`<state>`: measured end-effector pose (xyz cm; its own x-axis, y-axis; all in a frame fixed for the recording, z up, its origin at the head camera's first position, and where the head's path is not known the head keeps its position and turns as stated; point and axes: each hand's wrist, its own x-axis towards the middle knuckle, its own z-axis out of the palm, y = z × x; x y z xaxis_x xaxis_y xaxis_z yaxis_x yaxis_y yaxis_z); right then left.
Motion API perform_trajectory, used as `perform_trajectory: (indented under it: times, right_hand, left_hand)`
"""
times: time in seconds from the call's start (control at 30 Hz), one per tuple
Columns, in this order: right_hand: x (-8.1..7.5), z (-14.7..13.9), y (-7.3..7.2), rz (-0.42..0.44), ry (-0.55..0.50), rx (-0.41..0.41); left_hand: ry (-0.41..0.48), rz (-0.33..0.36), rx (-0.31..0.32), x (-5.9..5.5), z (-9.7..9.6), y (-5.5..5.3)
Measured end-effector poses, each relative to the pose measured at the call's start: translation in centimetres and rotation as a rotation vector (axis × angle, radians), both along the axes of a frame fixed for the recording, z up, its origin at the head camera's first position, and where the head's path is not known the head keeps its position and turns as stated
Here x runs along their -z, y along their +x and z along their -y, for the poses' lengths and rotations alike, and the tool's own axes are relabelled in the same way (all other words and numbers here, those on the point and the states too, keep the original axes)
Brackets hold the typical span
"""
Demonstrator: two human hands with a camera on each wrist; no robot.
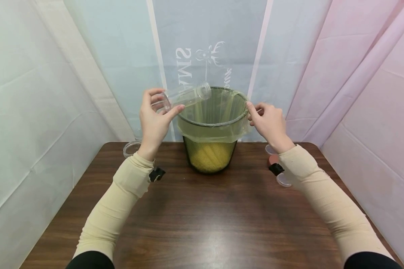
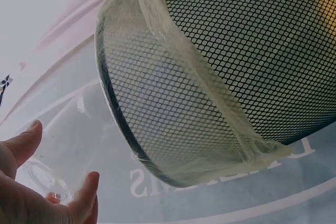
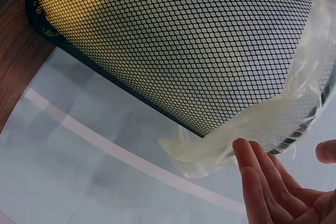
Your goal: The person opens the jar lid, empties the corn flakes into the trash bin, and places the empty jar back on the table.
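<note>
My left hand [image 1: 155, 116] grips the base end of a clear plastic jar [image 1: 190, 96] between thumb and fingers. The jar lies tilted, almost level, its uncapped mouth over the left part of the wastebasket's opening. That black mesh wastebasket [image 1: 210, 155] stands upright at the table's far edge, lined with a thin yellowish bag [image 1: 212, 132] folded over the rim. Thumb and fingers of my right hand [image 1: 268, 121] hold the rim on the right side. In the right wrist view, its fingers [image 3: 257, 177] are by the bag's folded edge. The jar [image 2: 68, 145] looks see-through in the left wrist view.
Behind my left wrist lies a clear round lid [image 1: 132, 148]. Near my right wrist are a reddish-brown round piece [image 1: 273, 160] and two clear discs, one nearer me [image 1: 284, 180]. Hanging cloth [image 1: 121, 45] surrounds the brown wooden table [image 1: 202, 216].
</note>
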<state>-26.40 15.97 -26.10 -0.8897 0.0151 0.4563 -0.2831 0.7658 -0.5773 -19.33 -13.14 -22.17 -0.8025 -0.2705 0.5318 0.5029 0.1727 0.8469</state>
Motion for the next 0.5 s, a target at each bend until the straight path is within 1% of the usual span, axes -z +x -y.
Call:
perform_trajectory:
  times: [0.07, 0.2, 0.33, 0.5]
  right_hand:
    - [-0.1, -0.1, 0.2, 0.003, 0.021, 0.015]
    - [-0.1, -0.3, 0.4, -0.006, 0.034, 0.020]
    - [0.1, -0.5, 0.7, -0.020, 0.045, 0.023]
    - [0.2, -0.7, 0.9, -0.009, 0.068, 0.038]
  left_hand:
    - [0.030, -0.018, 0.018, 0.3, 0.0, 0.0]
    - [0.084, -0.048, 0.043, 0.6, 0.0, 0.1]
    - [0.121, -0.058, 0.048, 1.0, 0.1, 0.2]
    - [0.157, -0.073, 0.063, 2.0, 0.4, -0.6]
